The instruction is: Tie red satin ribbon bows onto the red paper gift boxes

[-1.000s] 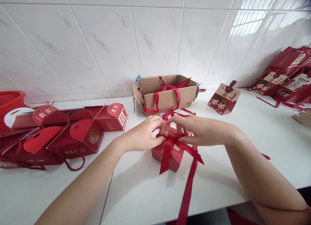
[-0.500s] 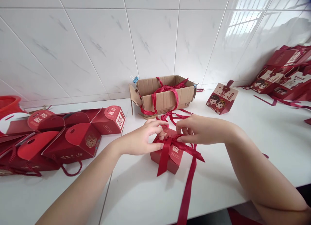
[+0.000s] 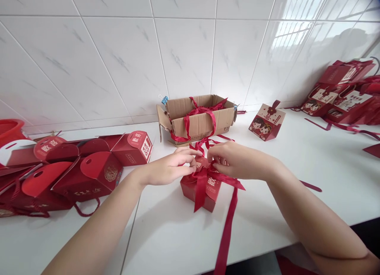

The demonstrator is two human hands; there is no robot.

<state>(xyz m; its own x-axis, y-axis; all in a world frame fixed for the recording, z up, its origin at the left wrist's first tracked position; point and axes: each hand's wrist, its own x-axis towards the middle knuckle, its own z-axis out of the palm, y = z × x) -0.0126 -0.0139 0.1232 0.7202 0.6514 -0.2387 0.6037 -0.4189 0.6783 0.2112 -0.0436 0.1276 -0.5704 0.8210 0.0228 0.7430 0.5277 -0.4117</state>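
Note:
In front of me a small red gift box (image 3: 190, 188) rests on the white table, with a dark red ribbon (image 3: 201, 188) tied over its top. The ribbon's short tails hang over the box's front and right side. My left hand (image 3: 175, 164) is closed at the upper left of the knot, its thumb and fingers pinching the ribbon. From the right, my right hand (image 3: 234, 160) pinches the ribbon on the other side of the knot, fingers curled. Part of the knot is hidden by my fingers. Another length of ribbon runs down over the table's front edge.
Behind the box stands an open cardboard box (image 3: 196, 126) with red ribbon spilling out. Red boxes (image 3: 101, 170) line the left, beside a red basket (image 3: 12, 130). A printed box (image 3: 267, 122) stands back right; more boxes (image 3: 341, 95) are piled far right. A tiled wall bounds the back.
Both hands have shifted slightly up and away from me at the knot, still pinching the ribbon. The whole view has turned a little to the right.

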